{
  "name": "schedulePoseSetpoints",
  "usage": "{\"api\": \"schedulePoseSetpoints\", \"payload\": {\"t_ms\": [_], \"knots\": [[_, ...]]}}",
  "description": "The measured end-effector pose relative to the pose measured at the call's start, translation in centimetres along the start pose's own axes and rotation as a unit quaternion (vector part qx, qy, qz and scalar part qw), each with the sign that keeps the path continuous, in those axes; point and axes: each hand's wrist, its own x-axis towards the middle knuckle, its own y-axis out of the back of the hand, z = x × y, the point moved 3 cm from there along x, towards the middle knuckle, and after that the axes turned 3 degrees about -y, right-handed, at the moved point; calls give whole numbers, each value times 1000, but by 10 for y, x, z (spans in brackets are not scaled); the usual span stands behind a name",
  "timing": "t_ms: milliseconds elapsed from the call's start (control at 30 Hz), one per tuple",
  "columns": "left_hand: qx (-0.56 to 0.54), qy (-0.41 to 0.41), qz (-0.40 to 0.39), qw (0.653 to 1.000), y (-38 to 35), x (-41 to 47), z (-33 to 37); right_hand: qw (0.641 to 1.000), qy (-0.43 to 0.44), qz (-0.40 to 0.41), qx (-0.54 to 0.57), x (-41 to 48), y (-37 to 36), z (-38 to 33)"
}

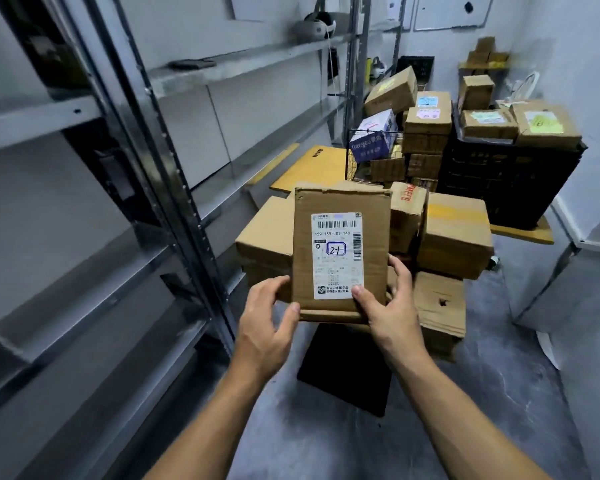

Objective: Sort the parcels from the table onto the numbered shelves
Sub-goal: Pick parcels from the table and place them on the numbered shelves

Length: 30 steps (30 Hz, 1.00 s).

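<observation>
I hold a flat brown cardboard parcel (340, 216) upright in front of me, label facing me. Its white shipping label (336, 256) carries a barcode and a handwritten "21" in a blue box. My left hand (267, 323) grips the parcel's lower left corner. My right hand (385, 306) grips the lower right corner, thumb on the label. Behind it lies a pile of brown parcels (454, 233). Grey metal shelves (84, 209) run along the left; I cannot see any shelf numbers.
More parcels are stacked at the back on a black crate (506, 178) and in a wire basket (357, 161). A black mat (343, 372) lies on the grey floor. Flat cardboard sheets (312, 168) lie further back. A headset (312, 27) rests on an upper shelf.
</observation>
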Motion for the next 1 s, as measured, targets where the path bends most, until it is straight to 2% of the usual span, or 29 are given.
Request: {"api": "schedulePoseSetpoints", "payload": {"t_ms": [100, 200, 333, 433, 633, 1000], "knots": [[68, 14, 27, 997, 54, -30, -10, 999, -3, -37, 38, -29, -34, -8], [181, 47, -3, 982, 110, -67, -18, 994, -12, -82, 65, -71, -69, -15], [353, 133, -65, 924, 189, -135, -13, 984, 2, -163, 68, -138, -114, -28], [431, 198, -81, 877, 242, -198, -2, 972, 11, -227, 67, -190, -149, -33], [481, 310, -23, 819, 334, -327, 24, 935, 30, -348, 68, -296, -214, -48], [513, 445, 103, 726, 431, -497, 70, 823, 54, -560, 75, -466, -310, -81]]}}
